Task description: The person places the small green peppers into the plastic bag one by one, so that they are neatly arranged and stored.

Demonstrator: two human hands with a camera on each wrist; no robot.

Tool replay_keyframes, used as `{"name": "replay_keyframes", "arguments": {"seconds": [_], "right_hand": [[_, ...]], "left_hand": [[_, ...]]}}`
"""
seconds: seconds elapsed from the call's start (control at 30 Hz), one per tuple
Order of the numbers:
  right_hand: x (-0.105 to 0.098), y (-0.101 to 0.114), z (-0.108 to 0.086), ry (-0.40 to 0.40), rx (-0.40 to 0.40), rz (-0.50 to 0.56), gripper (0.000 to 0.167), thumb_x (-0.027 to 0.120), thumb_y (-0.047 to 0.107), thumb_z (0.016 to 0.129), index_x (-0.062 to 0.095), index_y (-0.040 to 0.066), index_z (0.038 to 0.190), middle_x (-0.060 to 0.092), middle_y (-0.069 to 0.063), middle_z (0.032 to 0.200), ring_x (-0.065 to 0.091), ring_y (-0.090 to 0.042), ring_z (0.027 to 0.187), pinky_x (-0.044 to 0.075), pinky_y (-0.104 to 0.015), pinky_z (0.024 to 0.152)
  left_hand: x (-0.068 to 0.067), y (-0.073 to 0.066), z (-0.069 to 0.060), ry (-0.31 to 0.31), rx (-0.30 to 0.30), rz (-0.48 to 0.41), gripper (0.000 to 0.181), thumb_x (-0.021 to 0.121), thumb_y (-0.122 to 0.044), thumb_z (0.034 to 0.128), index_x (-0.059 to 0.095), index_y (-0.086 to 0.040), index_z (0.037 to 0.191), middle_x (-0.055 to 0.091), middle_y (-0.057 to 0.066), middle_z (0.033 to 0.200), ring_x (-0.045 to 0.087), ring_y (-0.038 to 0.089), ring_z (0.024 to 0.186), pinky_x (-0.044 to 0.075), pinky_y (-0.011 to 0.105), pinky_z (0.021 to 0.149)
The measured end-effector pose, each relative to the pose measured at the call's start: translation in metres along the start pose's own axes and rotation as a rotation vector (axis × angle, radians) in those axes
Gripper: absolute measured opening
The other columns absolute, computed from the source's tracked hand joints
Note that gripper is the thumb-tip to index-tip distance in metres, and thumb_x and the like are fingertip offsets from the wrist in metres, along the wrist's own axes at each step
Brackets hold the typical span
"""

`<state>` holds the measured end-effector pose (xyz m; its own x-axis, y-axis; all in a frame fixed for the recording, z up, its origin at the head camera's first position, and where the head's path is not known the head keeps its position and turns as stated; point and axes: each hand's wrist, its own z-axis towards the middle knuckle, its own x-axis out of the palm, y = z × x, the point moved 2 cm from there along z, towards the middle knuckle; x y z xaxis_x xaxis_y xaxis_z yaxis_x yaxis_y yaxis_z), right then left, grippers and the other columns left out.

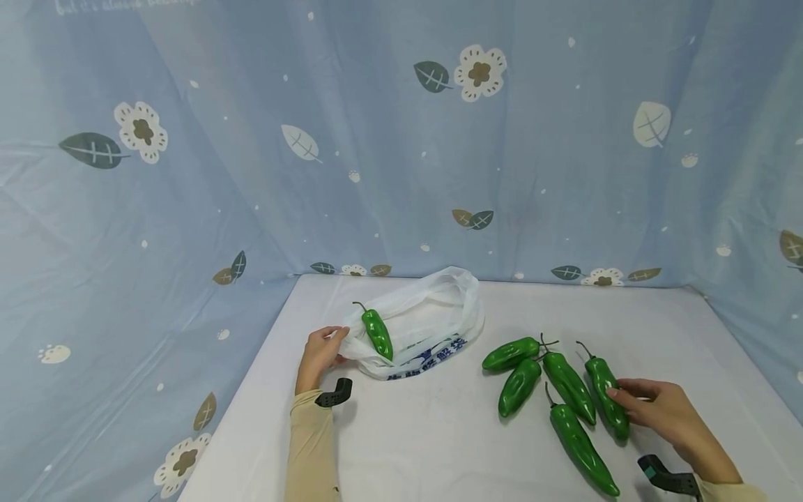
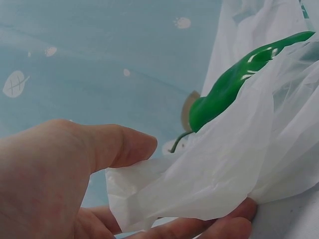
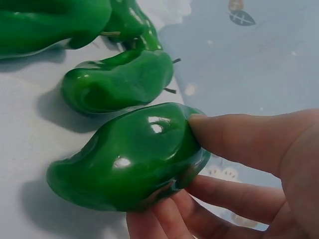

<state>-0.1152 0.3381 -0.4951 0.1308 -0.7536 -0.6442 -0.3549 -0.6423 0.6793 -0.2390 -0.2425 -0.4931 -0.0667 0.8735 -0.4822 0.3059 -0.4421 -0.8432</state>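
Observation:
My left hand (image 1: 321, 357) holds the near-left edge of a white plastic bag (image 1: 433, 354), with the thumb above the film and the fingers beneath it. One green pepper (image 1: 378, 335) lies on the bag close to that hand; in the left wrist view the film covers part of it. On the right, my right hand (image 1: 668, 411) pinches another green pepper (image 3: 127, 157) between thumb and fingers. That pepper appears just above the white surface, its stem pointing away from me. The fingertips under it are partly hidden.
Several more green peppers lie between the bag and my right hand: one long pepper (image 1: 583, 450) nearest me, another (image 1: 568, 387) beside the held one, two shorter ones (image 1: 511, 354) farther left. A blue patterned curtain (image 1: 401, 174) stands behind the white table (image 1: 426, 439).

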Motion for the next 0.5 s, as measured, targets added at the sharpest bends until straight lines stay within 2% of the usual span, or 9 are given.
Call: {"name": "replay_keyframes", "arguments": {"seconds": [0.3,0.5], "right_hand": [[-0.008,0.005,0.001,0.045,0.032,0.061,0.090,0.063,0.054,0.099,0.041,-0.021,0.145,0.045,-0.043,0.147,0.071,-0.036,0.109,0.063,-0.042,0.083],[-0.009,0.011,0.003,0.034,0.001,0.072,0.087,0.061,0.052,0.101,0.040,-0.019,0.147,0.044,-0.042,0.149,0.072,-0.031,0.109,0.064,-0.038,0.082]], "left_hand": [[0.000,0.000,0.000,-0.005,-0.007,-0.004,0.056,0.058,-0.040,0.1019,0.058,-0.002,0.144,0.064,0.027,0.133,0.067,0.011,0.064,0.054,0.023,0.064],[0.000,0.000,0.000,-0.008,-0.007,-0.015,0.056,0.058,-0.040,0.1017,0.059,-0.003,0.143,0.065,0.026,0.131,0.066,0.011,0.063,0.054,0.023,0.064]]}}
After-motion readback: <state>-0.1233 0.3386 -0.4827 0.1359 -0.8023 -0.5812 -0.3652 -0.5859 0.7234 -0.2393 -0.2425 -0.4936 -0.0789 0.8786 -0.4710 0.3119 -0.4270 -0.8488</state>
